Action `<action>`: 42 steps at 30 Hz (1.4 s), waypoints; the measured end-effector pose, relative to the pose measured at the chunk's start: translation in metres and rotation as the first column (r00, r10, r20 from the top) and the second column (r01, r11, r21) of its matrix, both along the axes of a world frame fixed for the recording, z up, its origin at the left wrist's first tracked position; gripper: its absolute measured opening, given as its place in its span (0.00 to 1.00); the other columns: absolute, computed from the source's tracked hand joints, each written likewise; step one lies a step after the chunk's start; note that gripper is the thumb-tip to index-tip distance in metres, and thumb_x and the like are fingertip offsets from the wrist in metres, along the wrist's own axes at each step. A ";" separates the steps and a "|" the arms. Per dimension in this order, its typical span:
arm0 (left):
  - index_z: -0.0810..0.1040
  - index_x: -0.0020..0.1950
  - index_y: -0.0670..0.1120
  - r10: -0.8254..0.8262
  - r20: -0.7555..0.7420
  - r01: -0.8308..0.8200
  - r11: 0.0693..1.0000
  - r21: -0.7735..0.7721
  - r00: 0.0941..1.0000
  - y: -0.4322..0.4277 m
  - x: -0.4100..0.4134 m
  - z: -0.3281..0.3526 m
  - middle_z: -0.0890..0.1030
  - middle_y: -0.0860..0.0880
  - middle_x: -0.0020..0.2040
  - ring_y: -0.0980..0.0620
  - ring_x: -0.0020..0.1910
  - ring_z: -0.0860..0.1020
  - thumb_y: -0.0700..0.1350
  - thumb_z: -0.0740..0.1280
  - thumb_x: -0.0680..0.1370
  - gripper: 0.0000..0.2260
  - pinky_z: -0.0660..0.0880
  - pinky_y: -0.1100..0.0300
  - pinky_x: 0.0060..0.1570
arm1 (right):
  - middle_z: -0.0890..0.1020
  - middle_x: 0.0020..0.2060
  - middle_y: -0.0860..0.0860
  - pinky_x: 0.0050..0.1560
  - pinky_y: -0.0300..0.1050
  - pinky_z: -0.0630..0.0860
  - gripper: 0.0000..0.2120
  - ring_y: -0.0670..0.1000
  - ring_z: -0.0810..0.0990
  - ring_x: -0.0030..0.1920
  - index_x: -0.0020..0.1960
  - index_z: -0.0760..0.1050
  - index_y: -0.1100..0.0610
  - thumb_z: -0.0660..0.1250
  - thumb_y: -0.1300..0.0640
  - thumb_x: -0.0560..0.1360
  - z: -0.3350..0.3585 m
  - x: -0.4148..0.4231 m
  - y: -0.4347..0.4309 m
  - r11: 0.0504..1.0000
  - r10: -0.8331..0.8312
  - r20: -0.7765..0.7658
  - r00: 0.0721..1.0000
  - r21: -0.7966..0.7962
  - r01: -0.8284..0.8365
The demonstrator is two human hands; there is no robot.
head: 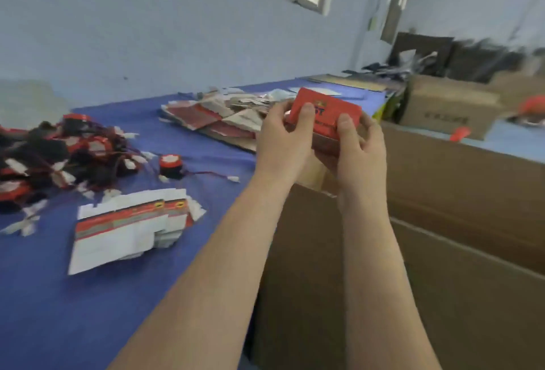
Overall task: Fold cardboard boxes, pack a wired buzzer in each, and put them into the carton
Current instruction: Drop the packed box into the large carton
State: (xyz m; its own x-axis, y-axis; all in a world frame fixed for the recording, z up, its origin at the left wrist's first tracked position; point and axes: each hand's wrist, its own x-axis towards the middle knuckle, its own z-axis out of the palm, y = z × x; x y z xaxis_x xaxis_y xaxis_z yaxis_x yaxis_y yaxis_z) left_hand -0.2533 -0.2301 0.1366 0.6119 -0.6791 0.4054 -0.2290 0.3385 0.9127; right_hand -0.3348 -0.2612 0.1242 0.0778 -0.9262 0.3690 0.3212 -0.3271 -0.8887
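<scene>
Head cam only. Holding a small red box [324,113] up w/ both grips, roughly over the spot where the edge of the blue-covered worktop [88,310] meets a big open brown carton [442,222]. Not inside the carton, just up in the air above it.

W/ the left grip [283,139]: curled round the box's left end, thumb pressed on the red top face. W/ the right grip [359,148]: pinching the right end, thumb on top, fingers tucked underneath. Looks closed on the top side, can't tell abt the far end. Print on the lid too blurry to read.

On the worktop, far left: tangled pile of wired buzzers [59,154], red/black w/ white plugs. Just beside that, one loose buzzer [170,164] sitting alone, wire trailing off to the right. Nearer the cam: stack of flat unfolded boxes [124,231], mostly white side up w/ red strips. Further back, partly behind the left grip: messy heap of more flat blanks [218,119].

Past the big carton on the right: second brown carton [448,104], w/ smth orange-red beyond it, too blurry to ID.
</scene>
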 end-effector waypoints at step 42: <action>0.73 0.59 0.51 0.631 0.040 -0.632 0.771 0.081 0.775 0.197 0.223 -0.110 0.79 0.59 0.51 0.63 0.49 0.77 0.44 0.62 0.81 0.08 0.71 0.67 0.50 | 0.79 0.50 0.44 0.41 0.43 0.67 0.21 0.53 0.79 0.49 0.70 0.63 0.47 0.62 0.54 0.78 -0.096 0.235 0.117 0.879 0.292 -0.552 0.781 -0.167 -0.447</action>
State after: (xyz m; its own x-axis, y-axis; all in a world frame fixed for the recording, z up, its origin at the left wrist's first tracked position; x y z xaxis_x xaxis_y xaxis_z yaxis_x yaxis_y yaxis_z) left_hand -0.0299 -0.0330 0.0263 0.9115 -0.1733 0.3731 -0.3727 0.0357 0.9272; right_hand -0.0996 -0.1440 0.0283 0.6354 -0.6522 0.4133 0.0096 -0.5285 -0.8489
